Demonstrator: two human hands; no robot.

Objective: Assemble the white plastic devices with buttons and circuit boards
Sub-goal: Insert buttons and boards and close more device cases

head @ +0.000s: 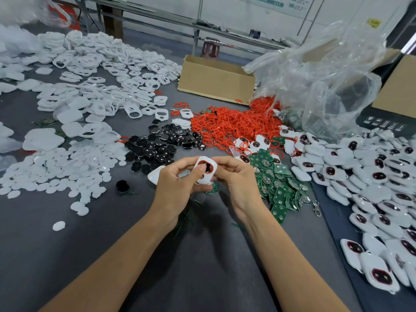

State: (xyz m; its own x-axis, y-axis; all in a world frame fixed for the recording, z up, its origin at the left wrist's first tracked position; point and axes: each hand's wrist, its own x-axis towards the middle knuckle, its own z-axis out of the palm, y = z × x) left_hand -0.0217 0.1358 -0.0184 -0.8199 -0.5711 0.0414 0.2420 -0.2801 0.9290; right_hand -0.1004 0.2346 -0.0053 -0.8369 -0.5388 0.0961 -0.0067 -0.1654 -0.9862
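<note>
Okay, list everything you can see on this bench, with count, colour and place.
casing: one, white with red ring, in both hands
frames: many, white, heaped far left
discs: many, white, near left
buttons: pile, black, centre
rings: pile, red, centre back
circuit boards: pile, green, right of hands
finished devices: many, white, right side
cardboard boxes: two, brown, back centre, far right
plastic bag: one, clear, back right
left hand: grips casing
right hand: pinches casing

Circuit boards (279, 183) right of buttons (162, 143)

A cardboard box (216, 79) sits beside a clear plastic bag (326, 75).
</note>
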